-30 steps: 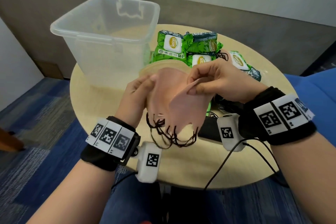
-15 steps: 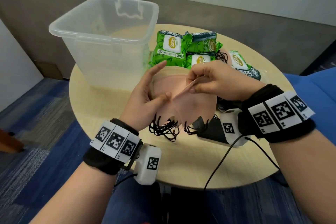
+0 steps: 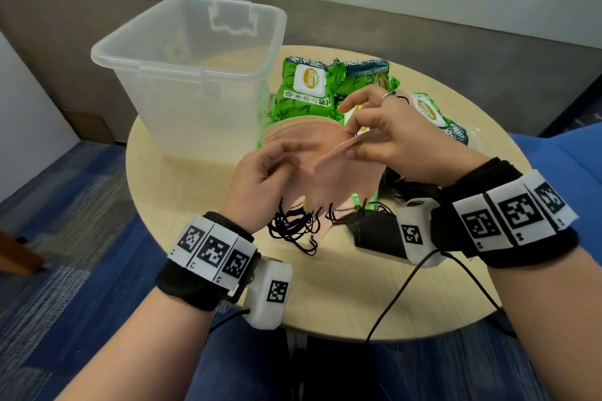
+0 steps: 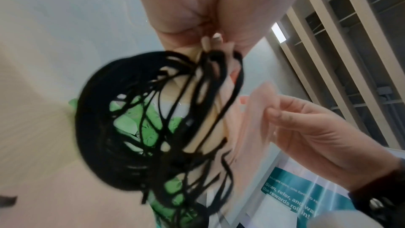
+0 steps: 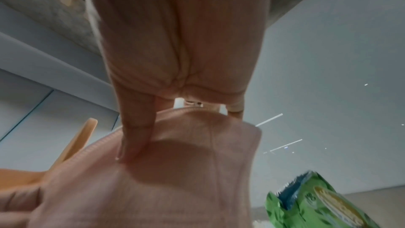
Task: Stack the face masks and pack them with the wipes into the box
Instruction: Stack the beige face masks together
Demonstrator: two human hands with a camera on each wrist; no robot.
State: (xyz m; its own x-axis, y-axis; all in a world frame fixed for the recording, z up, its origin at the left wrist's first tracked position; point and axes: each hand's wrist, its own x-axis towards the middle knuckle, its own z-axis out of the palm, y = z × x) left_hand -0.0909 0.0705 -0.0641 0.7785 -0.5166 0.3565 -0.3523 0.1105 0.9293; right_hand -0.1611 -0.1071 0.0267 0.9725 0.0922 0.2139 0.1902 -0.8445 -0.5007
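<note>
Your fingers point(image 3: 353, 148) on the right hand point(image 3: 395, 137) pinched the edge of one pink mask point(image 3: 338, 172), while your left hand point(image 3: 260, 179) curled round the stack of pink masks point(image 3: 293, 137), held above the counter point(image 3: 342, 286) with their black ear loops point(image 3: 293, 228) dangling. The green wipes packs point(image 3: 306, 91) lay just behind, beside the clear box point(image 3: 195, 75). A black mask point(image 3: 374, 231) lay under your right wrist.
</note>
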